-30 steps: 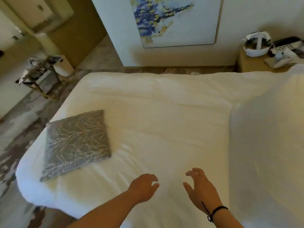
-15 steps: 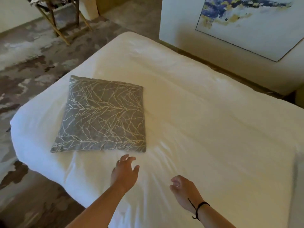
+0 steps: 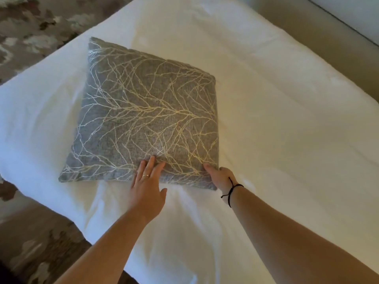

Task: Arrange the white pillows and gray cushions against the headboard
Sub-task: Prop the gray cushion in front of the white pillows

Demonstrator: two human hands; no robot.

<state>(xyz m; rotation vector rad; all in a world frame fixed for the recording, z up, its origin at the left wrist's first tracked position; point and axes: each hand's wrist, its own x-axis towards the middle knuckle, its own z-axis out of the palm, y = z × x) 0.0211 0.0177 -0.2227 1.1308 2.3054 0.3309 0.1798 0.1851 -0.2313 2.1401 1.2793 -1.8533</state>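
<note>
The gray cushion (image 3: 147, 117) lies flat on the bed (image 3: 276, 124), near its left edge. Its near edge is pressed by the flat left hand (image 3: 148, 184) and its near-right corner grasped by the right hand (image 3: 220, 177), seemingly for lifting.

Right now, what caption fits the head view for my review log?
Both hands at the near edge of a gray cushion lying flat on a white bed: left hand flat on it, right hand at its corner.

Warm, soft light falls on the white bedding (image 3: 266, 119), brightest at its left side; folds cast gentle shadows. Edges bow from the wide lens, and detail looks slightly soft.
</note>
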